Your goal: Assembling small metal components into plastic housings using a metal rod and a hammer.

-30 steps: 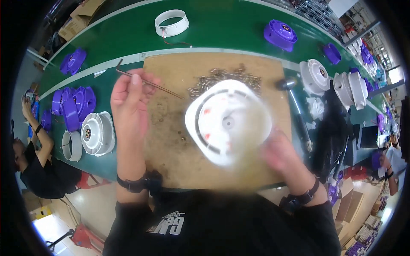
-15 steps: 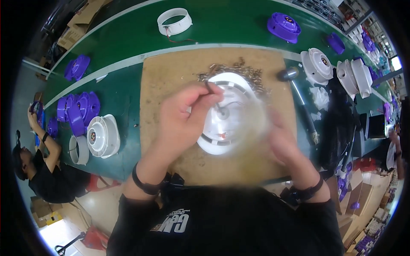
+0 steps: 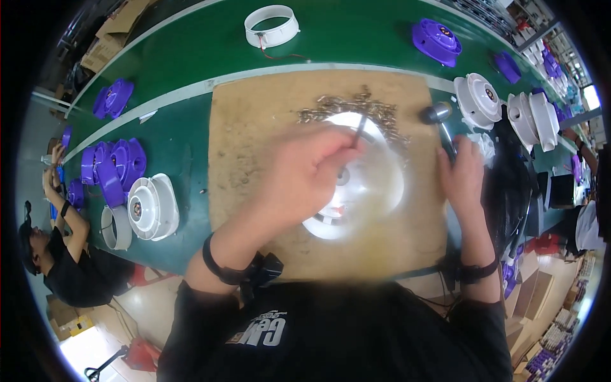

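Observation:
A white round plastic housing part [image 3: 388, 175] with a shiny inside lies on the brown board in front of me. My left hand [image 3: 309, 172], blurred, is over its left side, fingers closed on a thin dark rod [image 3: 361, 127] that stands tilted above the part. To the right, my right hand [image 3: 463, 172] has its fingers around the handle of a hammer [image 3: 438, 113]. The hammer's dark rounded head points away from me, at the board's right edge; the hand hides much of the handle. A yellowish smear blurs the near right of the part.
Small brass-coloured pieces [image 3: 382, 114] are heaped behind the part on the board [image 3: 254, 95]. White housings [image 3: 477, 99] and crumpled white plastic [image 3: 482, 146] lie at right. Purple and white housings [image 3: 153, 204] stand at left. A belt [image 3: 356, 38] carries a white ring [image 3: 272, 27]. Another person [image 3: 76, 248] works at far left.
My right hand has moved right, from beside the white part to the hammer's handle. My left hand has shifted slightly right with the rod, which now stands more upright.

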Demonstrator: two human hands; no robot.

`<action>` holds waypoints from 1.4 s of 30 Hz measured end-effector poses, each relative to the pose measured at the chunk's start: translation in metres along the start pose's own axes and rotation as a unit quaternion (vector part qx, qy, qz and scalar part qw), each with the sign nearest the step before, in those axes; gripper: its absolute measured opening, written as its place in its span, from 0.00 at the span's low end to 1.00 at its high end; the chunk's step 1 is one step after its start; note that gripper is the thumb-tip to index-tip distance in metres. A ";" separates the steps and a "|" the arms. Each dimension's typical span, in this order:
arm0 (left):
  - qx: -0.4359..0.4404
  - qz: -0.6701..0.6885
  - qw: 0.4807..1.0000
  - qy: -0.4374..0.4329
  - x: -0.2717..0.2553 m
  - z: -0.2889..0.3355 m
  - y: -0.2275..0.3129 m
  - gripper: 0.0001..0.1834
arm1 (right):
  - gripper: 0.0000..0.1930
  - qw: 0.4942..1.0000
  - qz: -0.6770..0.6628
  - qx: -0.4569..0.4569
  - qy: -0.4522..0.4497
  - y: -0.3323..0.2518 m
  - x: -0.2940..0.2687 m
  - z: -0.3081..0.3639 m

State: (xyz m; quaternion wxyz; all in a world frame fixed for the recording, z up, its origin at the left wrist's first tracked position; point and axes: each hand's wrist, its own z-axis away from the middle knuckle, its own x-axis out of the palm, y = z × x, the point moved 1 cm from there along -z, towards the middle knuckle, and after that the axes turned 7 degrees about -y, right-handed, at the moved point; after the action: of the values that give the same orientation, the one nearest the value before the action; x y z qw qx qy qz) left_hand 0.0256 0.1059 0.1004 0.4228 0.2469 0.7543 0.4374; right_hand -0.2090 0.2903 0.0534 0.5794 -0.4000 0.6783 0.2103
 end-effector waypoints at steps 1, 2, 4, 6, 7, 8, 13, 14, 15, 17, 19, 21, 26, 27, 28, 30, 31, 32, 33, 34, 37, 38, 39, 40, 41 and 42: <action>0.001 0.001 1.000 0.000 0.000 0.000 0.000 0.03 | 0.15 1.000 -0.001 0.018 0.000 0.005 0.003 -0.001; 0.012 0.006 1.000 0.002 0.001 0.000 0.000 0.03 | 0.13 0.999 -0.028 0.045 -0.012 0.007 0.005 -0.003; 0.027 0.013 1.000 0.005 0.000 -0.001 0.000 0.03 | 0.12 0.998 -0.019 0.048 -0.022 0.019 0.013 -0.007; 0.038 0.000 0.999 -0.001 0.000 -0.002 -0.002 0.02 | 0.11 0.998 -0.006 0.051 -0.029 0.027 0.011 -0.008; 0.039 0.001 0.999 0.003 -0.001 -0.002 -0.003 0.02 | 0.11 0.998 -0.027 0.044 -0.021 0.025 0.008 -0.008; 0.053 -0.025 0.998 0.003 -0.001 -0.002 -0.003 0.02 | 0.11 0.998 -0.047 0.037 -0.012 0.023 0.003 -0.007; 0.075 -0.047 0.996 0.015 -0.003 -0.001 -0.004 0.00 | 0.15 0.895 -0.426 0.062 -0.117 -0.036 -0.084 -0.003; 0.083 -0.054 0.995 0.017 -0.004 0.000 -0.002 0.00 | 0.15 0.885 -0.444 0.032 -0.135 -0.054 -0.102 0.001; 0.089 -0.062 0.994 0.019 -0.005 0.002 -0.002 0.01 | 0.14 0.877 -0.444 0.031 -0.181 -0.068 -0.117 0.002; 0.093 -0.062 0.994 0.018 -0.004 0.001 -0.002 0.01 | 0.14 0.884 -0.407 -0.034 -0.228 -0.076 -0.136 0.001; 0.094 -0.066 0.993 0.016 -0.001 0.001 -0.004 0.02 | 0.14 0.903 -0.360 -0.095 -0.215 -0.085 -0.142 -0.003; 0.112 -0.083 0.989 0.040 0.002 0.002 -0.006 0.03 | 0.14 0.914 -0.315 -0.157 -0.201 -0.094 -0.146 -0.005; 0.100 -0.098 0.990 0.030 0.003 0.003 -0.004 0.04 | 0.15 0.909 -0.358 -0.122 -0.176 -0.101 -0.151 -0.012; 0.105 -0.109 0.988 0.035 0.004 0.003 -0.005 0.04 | 0.16 0.914 -0.348 -0.135 -0.157 -0.098 -0.148 -0.012; 0.103 -0.109 0.988 0.035 0.003 0.003 -0.004 0.04 | 0.16 0.914 -0.348 -0.135 -0.159 -0.095 -0.147 -0.013; 0.102 -0.112 0.988 0.029 0.002 0.004 -0.003 0.04 | 0.14 0.927 -0.278 -0.200 -0.152 -0.092 -0.146 -0.013; 0.101 -0.110 0.988 0.029 0.002 0.004 -0.003 0.04 | 0.12 0.936 -0.192 -0.203 -0.214 -0.094 -0.152 -0.017; 0.099 -0.116 0.988 0.033 0.002 0.004 -0.003 0.04 | 0.11 0.929 -0.191 -0.186 -0.258 -0.096 -0.160 -0.022; 0.097 -0.121 0.987 0.037 0.002 0.004 -0.003 0.04 | 0.11 0.919 -0.190 -0.168 -0.301 -0.096 -0.165 -0.025; 0.099 -0.118 0.987 0.037 0.002 0.002 -0.001 0.04 | 0.11 0.927 -0.226 -0.187 -0.236 -0.093 -0.166 -0.025; 0.086 -0.141 0.986 0.018 0.001 0.002 0.002 0.04 | 0.15 0.942 -0.293 -0.149 -0.070 -0.101 -0.180 -0.023; 0.079 -0.137 0.987 0.016 0.000 0.003 0.000 0.04 | 0.15 0.924 -0.332 -0.165 -0.094 -0.100 -0.182 -0.029; 0.073 -0.134 0.988 0.013 0.000 0.004 -0.001 0.04 | 0.15 0.903 -0.371 -0.181 -0.118 -0.098 -0.182 -0.035; 0.076 -0.134 0.988 0.013 -0.001 0.004 -0.001 0.04 | 0.14 0.919 -0.363 -0.140 -0.059 -0.100 -0.170 -0.026; 0.076 -0.124 0.989 0.023 0.000 0.004 -0.001 0.05 | 0.14 0.930 -0.268 -0.244 -0.052 -0.095 -0.158 -0.027; 0.075 -0.114 0.990 0.033 0.000 0.003 -0.001 0.05 | 0.14 0.934 -0.198 -0.246 -0.167 -0.098 -0.160 -0.030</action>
State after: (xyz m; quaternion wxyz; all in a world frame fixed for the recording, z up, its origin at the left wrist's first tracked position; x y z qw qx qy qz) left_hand 0.0277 0.1068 0.0990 0.4248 0.1753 0.8221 0.3361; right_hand -0.1488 0.2581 0.2311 0.5978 -0.6153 0.4057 0.3154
